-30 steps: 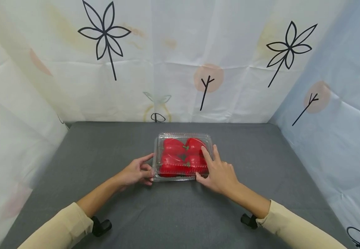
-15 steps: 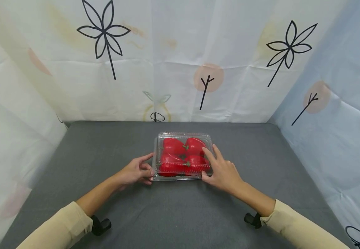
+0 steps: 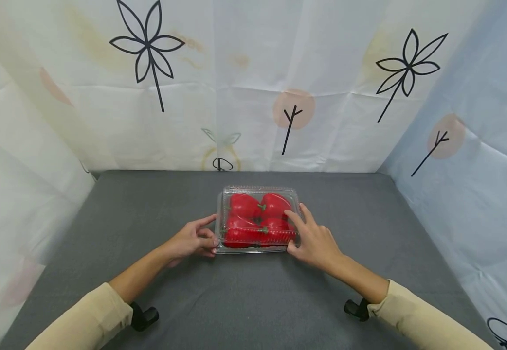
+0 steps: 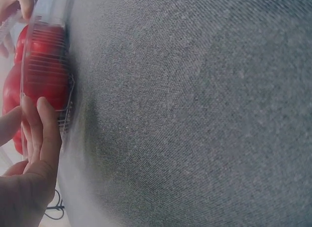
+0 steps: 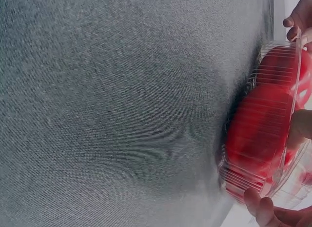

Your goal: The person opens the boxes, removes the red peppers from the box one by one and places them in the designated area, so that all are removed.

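A clear plastic clamshell box with a ribbed wall stands on the grey cloth, its lid down. Inside lie several red bell peppers with green stems. My left hand pinches the rim at the box's front left corner; in the left wrist view the left hand's fingers reach beneath the rim. At the opposite side my right hand holds the front right corner, thumb at the front rim, forefinger over the lid. The right wrist view shows the right thumb on the rim and fingertips below it.
A grey cloth covers the table. White patterned curtains stand close behind it and on both sides. Each wrist wears a black strap mount, such as the one on the left.
My right hand has slid right along the front rim, its thumb now close to the right corner. The left hand and the box have hardly moved.
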`<action>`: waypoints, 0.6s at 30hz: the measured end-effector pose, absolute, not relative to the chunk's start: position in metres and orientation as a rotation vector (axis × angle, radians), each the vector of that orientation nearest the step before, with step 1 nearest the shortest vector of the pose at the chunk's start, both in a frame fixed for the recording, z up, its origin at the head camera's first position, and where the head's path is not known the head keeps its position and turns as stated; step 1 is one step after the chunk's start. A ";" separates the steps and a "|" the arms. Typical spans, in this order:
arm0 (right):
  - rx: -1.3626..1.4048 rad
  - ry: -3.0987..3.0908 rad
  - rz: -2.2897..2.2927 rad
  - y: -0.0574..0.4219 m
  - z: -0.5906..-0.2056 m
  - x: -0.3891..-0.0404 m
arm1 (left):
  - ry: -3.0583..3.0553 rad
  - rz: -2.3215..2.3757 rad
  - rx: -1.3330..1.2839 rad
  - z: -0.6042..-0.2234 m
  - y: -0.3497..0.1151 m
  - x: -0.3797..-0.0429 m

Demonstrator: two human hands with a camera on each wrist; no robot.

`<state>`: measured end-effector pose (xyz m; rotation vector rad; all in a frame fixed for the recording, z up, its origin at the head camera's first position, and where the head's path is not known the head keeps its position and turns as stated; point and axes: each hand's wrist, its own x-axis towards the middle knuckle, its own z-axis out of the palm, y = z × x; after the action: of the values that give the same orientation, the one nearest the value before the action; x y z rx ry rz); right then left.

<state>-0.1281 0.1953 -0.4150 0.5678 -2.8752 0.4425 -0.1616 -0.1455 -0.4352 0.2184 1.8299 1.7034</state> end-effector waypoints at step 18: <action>0.588 -2.838 0.428 0.195 -0.414 -0.128 | 1.864 1.694 0.151 -0.437 -0.144 -0.165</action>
<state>-0.1276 0.1953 -0.4145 0.5876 -2.8376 0.4279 -0.1650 -0.1443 -0.4370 0.1511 1.8636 1.6943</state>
